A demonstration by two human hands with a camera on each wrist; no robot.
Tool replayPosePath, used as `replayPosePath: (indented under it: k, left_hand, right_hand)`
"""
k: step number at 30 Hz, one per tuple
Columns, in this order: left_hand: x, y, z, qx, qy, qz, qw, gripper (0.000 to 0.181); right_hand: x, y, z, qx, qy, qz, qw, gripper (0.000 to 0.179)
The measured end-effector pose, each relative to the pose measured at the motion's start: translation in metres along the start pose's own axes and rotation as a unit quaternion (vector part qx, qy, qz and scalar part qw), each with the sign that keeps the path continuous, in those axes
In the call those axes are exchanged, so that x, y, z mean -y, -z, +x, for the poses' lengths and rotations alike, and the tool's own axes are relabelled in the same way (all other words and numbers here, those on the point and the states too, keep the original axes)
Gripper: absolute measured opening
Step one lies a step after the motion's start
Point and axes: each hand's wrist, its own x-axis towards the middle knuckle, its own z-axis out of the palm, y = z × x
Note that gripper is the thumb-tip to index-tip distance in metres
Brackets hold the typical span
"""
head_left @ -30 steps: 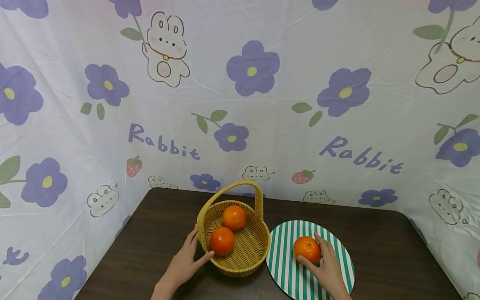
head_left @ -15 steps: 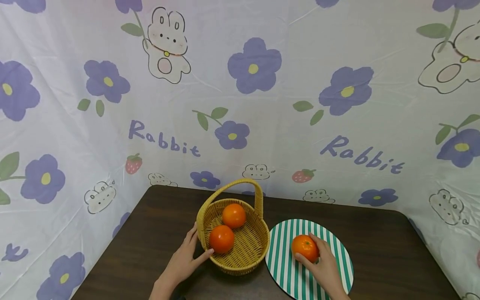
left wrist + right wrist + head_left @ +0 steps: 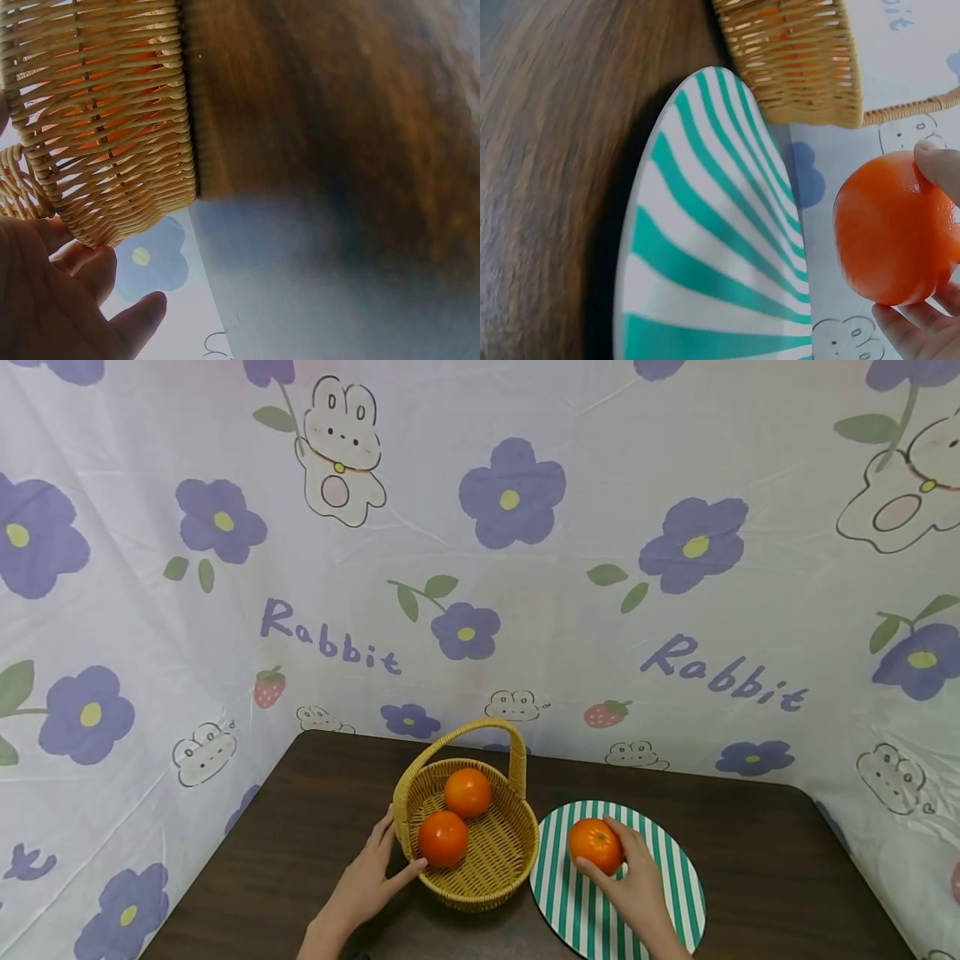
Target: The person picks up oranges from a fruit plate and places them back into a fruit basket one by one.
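My right hand [image 3: 636, 885] grips an orange [image 3: 595, 846], thumb on the near side and fingers on the far side. In the right wrist view, the glossy orange [image 3: 892, 229] is held up off the flat round plate [image 3: 705, 247], which has green and white stripes. My left hand [image 3: 365, 881] holds the left side of a yellow wicker basket [image 3: 498, 868], its thumb at the rim. From the left wrist, the fingers [image 3: 96, 274] lie against the weave, and some reach past it. Inside the basket are two round orange-red fruits, a nearer one [image 3: 443, 839] and a farther one [image 3: 468, 792].
The basket's tall handle [image 3: 517, 760] arches over its back left part. Basket and striped plate [image 3: 551, 885] stand side by side on a dark wooden table [image 3: 780, 860]. A white cloth [image 3: 555, 610] with purple flowers and rabbits hangs behind and at both sides.
My right hand has lifted the orange and moved it left toward the basket, tilting it a little. My left hand, the basket and its two fruits have stayed in place.
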Motion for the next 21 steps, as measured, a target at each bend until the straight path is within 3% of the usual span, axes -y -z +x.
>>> replayPosePath:
  k: [21]
  left_hand:
    - [0.001, -0.002, 0.001, -0.004, -0.002, 0.003, 1.0000, 0.086]
  right_hand:
    - [0.022, 0.002, 0.006, 0.004, 0.030, 0.019, 0.9994, 0.071]
